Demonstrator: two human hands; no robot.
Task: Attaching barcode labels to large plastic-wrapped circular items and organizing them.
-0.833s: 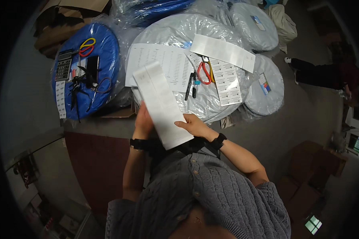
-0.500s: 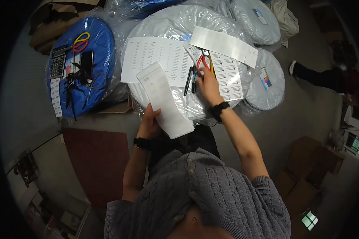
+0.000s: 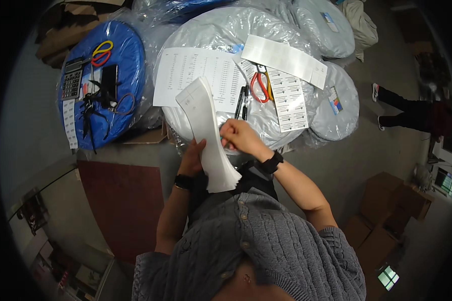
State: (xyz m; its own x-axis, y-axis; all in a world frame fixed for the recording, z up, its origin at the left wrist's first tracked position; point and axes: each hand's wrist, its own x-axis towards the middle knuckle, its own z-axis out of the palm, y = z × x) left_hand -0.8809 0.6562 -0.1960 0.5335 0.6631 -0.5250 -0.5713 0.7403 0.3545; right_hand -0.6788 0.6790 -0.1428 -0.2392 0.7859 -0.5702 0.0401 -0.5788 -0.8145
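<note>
On the big pale wrapped bundle [image 3: 211, 31] we see a printed sheet [image 3: 196, 75], labels [image 3: 290, 103], scissors [image 3: 252, 88] and pens [image 3: 240, 103]. The blue one [image 3: 129, 54] carries a calculator [image 3: 71, 85] and, probably, a phone [image 3: 109, 83].

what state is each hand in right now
Left hand: holding the white paper stack.
Right hand: fingers curled beside the stack; can't tell if gripping anything.

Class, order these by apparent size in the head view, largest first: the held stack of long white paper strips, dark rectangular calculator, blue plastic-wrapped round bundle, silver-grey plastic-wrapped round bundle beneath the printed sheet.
1. Silver-grey bundle
2. Blue bundle
3. Paper stack
4. Calculator
</note>
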